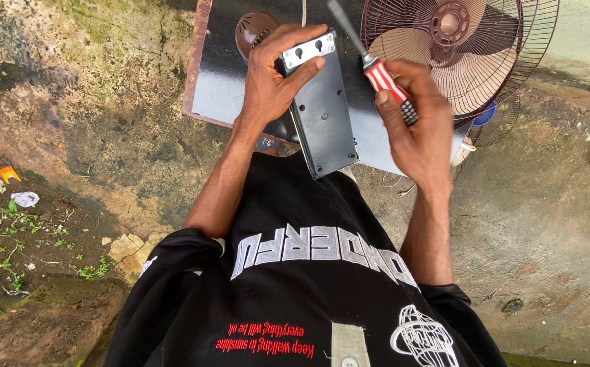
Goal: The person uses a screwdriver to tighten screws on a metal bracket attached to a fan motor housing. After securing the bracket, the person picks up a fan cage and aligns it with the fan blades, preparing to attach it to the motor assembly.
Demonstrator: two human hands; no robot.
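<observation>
My left hand (pixel 276 76) grips the top end of a dark grey rectangular casing (pixel 323 112), thumb pressed on its pale strip with two slots. The casing stands tilted on my lap, its back with several small screw holes facing me. My right hand (pixel 414 121) is closed around a screwdriver (pixel 376 64) with a red-and-white striped handle and black end. Its metal shaft points up and away, to the right of the casing and not touching it.
A dark board (pixel 215 75) lies on the ground ahead, carrying a fan (pixel 461 47) with a wire guard and beige blades, and a brown round part (pixel 248 28). Mossy concrete surrounds me. Small litter (pixel 9 174) lies at left.
</observation>
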